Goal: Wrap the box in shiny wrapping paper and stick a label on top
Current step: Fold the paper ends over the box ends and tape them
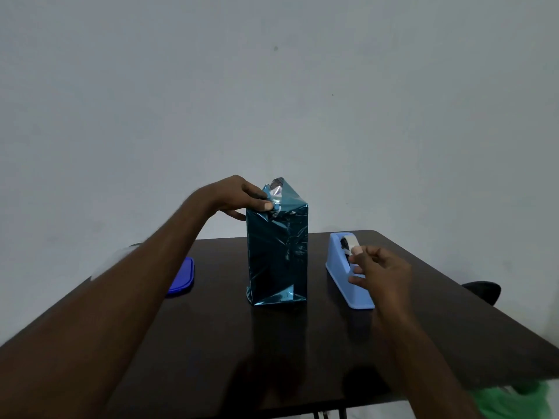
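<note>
A tall box wrapped in shiny teal paper (276, 255) stands upright in the middle of the dark table (302, 343). Its top flaps are loosely folded, showing a silver underside. My left hand (242, 198) pinches the folded paper at the box's upper left corner. My right hand (378, 270) is at the light blue tape dispenser (348, 276) to the right of the box, with thumb and fingers pinching the end of the white tape (352, 244).
A blue flat lid or pad (181, 278) lies on the table's left side, partly behind my left forearm. A dark object (482, 290) sits past the table's right edge. Green fabric (514, 400) shows at the bottom right. A plain wall is behind.
</note>
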A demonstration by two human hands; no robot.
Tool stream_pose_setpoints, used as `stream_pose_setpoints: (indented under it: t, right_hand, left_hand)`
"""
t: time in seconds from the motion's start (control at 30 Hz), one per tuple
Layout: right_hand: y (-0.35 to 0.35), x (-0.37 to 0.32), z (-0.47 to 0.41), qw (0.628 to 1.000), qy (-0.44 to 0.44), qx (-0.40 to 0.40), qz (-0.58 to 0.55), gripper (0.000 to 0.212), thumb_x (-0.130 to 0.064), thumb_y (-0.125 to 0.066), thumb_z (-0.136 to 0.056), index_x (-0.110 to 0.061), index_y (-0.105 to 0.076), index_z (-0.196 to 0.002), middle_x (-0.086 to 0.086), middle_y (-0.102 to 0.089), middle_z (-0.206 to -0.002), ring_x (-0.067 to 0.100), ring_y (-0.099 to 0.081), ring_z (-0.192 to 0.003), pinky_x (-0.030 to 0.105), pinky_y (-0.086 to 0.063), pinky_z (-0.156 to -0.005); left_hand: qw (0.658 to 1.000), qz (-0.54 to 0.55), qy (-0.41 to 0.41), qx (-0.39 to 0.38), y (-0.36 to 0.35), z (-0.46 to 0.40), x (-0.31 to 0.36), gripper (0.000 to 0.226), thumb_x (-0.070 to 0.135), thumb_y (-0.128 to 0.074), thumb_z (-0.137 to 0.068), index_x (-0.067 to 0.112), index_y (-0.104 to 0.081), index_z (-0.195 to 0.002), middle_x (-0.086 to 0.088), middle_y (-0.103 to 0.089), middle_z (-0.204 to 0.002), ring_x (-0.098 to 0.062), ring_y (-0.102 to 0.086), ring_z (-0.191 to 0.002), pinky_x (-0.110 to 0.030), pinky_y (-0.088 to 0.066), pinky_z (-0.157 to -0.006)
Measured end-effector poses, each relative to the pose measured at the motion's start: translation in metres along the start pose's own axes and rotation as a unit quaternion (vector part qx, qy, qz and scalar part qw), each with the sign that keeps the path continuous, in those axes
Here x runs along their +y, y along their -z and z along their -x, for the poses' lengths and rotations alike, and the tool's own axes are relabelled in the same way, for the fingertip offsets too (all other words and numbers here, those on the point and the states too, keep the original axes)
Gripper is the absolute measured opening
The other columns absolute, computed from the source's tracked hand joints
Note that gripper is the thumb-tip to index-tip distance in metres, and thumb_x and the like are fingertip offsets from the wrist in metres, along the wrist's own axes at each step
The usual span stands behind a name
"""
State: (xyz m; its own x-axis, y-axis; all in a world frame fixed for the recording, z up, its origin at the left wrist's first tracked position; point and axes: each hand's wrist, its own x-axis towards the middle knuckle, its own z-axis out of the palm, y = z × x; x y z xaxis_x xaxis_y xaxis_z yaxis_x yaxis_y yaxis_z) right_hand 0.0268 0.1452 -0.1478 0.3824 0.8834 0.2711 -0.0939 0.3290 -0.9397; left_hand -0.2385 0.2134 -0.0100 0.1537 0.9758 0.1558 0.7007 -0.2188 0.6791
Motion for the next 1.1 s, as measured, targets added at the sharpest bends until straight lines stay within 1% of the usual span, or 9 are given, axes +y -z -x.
stream_pose_setpoints:
  t: [0.13,0.3,0.47,0.57,0.7,0.8,0.83,1.0,1.1]
  right_hand:
    - [-0.010,-0.022,0.000,0.994,-0.009,-0.108,-0.023,0.010,-0.014,-0.065,-0.093,-0.006,-0.069,-0.088,0.010,-0.070,-0.079,0.016,-0.059,-0.064,0.026,-0.054,-0.055]
    - [-0.033,-0.051,0.000,0.983,0.028,-0.176,-0.034,0.010,-0.009,-0.067,-0.090,0.000,-0.069,-0.086,0.006,-0.069,-0.066,0.014,-0.051,-0.051,0.021,-0.045,-0.045]
    - [-0.061,-0.091,-0.020,0.972,0.096,-0.209,0.043,0.011,-0.011,-0.070,-0.087,-0.001,-0.072,-0.081,0.013,-0.072,-0.073,0.015,-0.044,-0.051,0.023,-0.037,-0.043]
    - [-0.092,-0.116,-0.039,0.954,0.131,-0.236,0.130,0.013,-0.014,-0.074,-0.083,-0.005,-0.074,-0.074,0.010,-0.074,-0.073,0.012,-0.044,-0.051,0.022,-0.037,-0.045]
    - [-0.138,-0.136,-0.064,0.916,0.097,-0.268,0.283,0.016,-0.018,-0.079,-0.079,-0.005,-0.074,-0.072,0.006,-0.071,-0.071,0.014,-0.048,-0.058,0.024,-0.039,-0.053]
    - [-0.159,-0.139,-0.074,0.868,0.035,-0.293,0.399,0.028,-0.020,-0.080,-0.080,-0.005,-0.064,-0.063,0.002,-0.055,-0.051,0.014,-0.038,-0.052,0.024,-0.033,-0.051]
    - [-0.164,-0.139,-0.076,0.847,0.027,-0.298,0.438,0.032,-0.023,-0.079,-0.082,-0.006,-0.062,-0.061,0.001,-0.051,-0.051,0.014,-0.035,-0.050,0.024,-0.031,-0.050]
    - [-0.175,-0.132,-0.083,0.768,0.020,-0.312,0.559,0.033,-0.023,-0.068,-0.092,-0.010,-0.055,-0.064,0.002,-0.049,-0.062,0.013,-0.038,-0.053,0.022,-0.032,-0.051]
    - [-0.181,-0.121,-0.088,0.747,0.085,-0.260,0.606,0.031,-0.027,-0.080,-0.076,-0.008,-0.057,-0.073,0.005,-0.056,-0.071,0.019,-0.054,-0.070,0.029,-0.045,-0.066]
  left_hand:
    - [1.000,-0.002,-0.007,-0.004,-0.001,0.001,0.000,0.045,0.033,-0.077,-0.082,0.019,-0.068,-0.123,0.004,-0.062,-0.116,-0.005,-0.059,-0.095,-0.021,-0.055,-0.068]
    - [1.000,-0.001,-0.012,-0.003,0.001,0.000,-0.002,0.044,0.034,-0.077,-0.082,0.019,-0.068,-0.122,0.006,-0.063,-0.112,0.000,-0.058,-0.090,-0.021,-0.055,-0.067]
    - [1.000,0.004,-0.021,-0.007,-0.002,0.000,-0.003,0.042,0.034,-0.077,-0.081,0.020,-0.069,-0.120,0.005,-0.064,-0.114,-0.005,-0.059,-0.096,-0.022,-0.055,-0.070]
    - [1.000,0.000,-0.024,0.000,0.000,-0.002,-0.006,0.045,0.035,-0.078,-0.080,0.019,-0.068,-0.122,0.002,-0.065,-0.119,-0.009,-0.059,-0.099,-0.022,-0.055,-0.071]
    - [1.000,-0.002,-0.025,0.003,0.001,-0.004,-0.011,0.052,0.036,-0.078,-0.081,0.016,-0.065,-0.127,-0.002,-0.064,-0.122,-0.013,-0.060,-0.105,-0.026,-0.056,-0.078]
    - [1.000,0.007,-0.024,0.003,0.000,-0.005,-0.012,0.052,0.035,-0.078,-0.080,0.017,-0.065,-0.127,-0.001,-0.064,-0.124,-0.014,-0.060,-0.109,-0.025,-0.055,-0.077]
    - [1.000,0.009,-0.024,0.003,0.000,-0.005,-0.013,0.051,0.035,-0.078,-0.080,0.017,-0.066,-0.126,0.000,-0.064,-0.125,-0.014,-0.060,-0.109,-0.025,-0.054,-0.077]
    - [0.999,0.024,-0.029,-0.002,0.001,-0.005,-0.015,0.046,0.034,-0.078,-0.080,0.019,-0.068,-0.123,0.002,-0.065,-0.124,-0.013,-0.059,-0.110,-0.025,-0.053,-0.077]
    - [0.999,0.031,-0.029,-0.006,0.000,-0.004,-0.015,0.046,0.033,-0.078,-0.081,0.020,-0.067,-0.125,0.001,-0.065,-0.124,-0.013,-0.058,-0.110,-0.025,-0.052,-0.077]
